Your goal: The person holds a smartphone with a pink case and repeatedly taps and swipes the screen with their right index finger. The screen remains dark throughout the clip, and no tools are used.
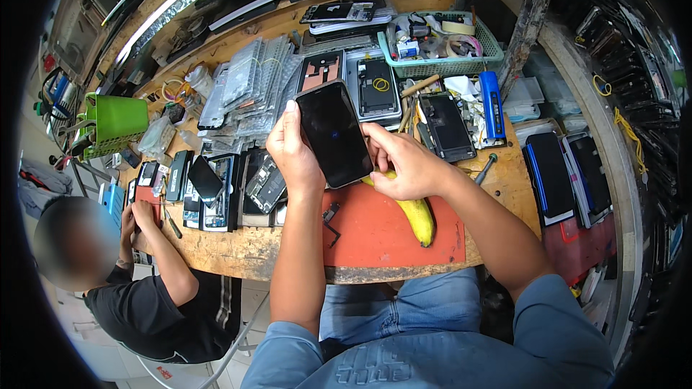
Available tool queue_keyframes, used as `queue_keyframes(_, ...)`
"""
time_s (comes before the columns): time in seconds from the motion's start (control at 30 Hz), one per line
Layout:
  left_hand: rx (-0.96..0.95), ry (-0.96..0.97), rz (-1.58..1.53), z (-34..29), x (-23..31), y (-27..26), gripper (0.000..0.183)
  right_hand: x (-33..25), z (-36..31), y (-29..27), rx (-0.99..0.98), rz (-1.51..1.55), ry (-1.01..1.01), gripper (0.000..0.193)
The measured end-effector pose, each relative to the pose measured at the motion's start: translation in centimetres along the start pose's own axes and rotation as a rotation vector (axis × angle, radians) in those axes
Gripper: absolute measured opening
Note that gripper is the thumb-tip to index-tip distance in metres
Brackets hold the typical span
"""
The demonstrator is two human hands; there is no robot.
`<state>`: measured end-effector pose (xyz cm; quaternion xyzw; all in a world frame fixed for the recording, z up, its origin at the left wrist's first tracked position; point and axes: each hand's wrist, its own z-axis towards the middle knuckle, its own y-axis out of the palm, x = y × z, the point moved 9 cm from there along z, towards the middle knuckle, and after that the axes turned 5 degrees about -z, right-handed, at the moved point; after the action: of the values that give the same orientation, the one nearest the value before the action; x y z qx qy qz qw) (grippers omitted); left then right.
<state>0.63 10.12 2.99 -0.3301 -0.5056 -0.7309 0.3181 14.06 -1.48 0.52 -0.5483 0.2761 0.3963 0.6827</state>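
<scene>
A smartphone (334,135) with a black screen is held up over the bench, tilted slightly; a small faint bluish mark glows mid-screen. My left hand (295,145) grips its left edge, thumb along the side. At the lower right corner, my right hand (407,163) pinches the edge between thumb and fingers. Beneath that hand a yellow banana (418,220) lies on a red mat (389,241), its upper part partly covered by my fingers. Left of the banana a small dark phone part (331,225) rests on the mat.
Opened phones (267,186) and stacked plastic sleeves (252,79) crowd the wooden bench. Behind them stands a green basket (447,61) of supplies. A blue tool (492,108) and a screwdriver (486,169) lie at right. A co-worker (166,288) sits at left, hands on the bench.
</scene>
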Motion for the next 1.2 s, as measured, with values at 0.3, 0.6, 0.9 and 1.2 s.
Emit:
queue_keyframes(0.3, 0.001, 0.014, -0.014, 0.3, -0.1, 0.3, 0.036, 0.7, 0.2, -0.2, 0.003, -0.038, 0.001, 0.071)
queue_keyframes(0.6, -0.031, 0.016, -0.021, 0.8, -0.6, 0.0, 0.034, 0.5, 0.6, -0.4, -0.008, -0.048, -0.009, 0.074)
queue_keyframes(0.9, -0.064, 0.032, -0.056, 1.2, -1.2, -0.8, 0.028, 0.7, 0.4, -0.3, 0.005, -0.066, -0.005, 0.078)
queue_keyframes(1.2, -0.043, 0.001, -0.053, 0.4, -0.3, 0.6, 0.034, 0.4, 0.5, -0.4, -0.022, -0.064, 0.013, 0.074)
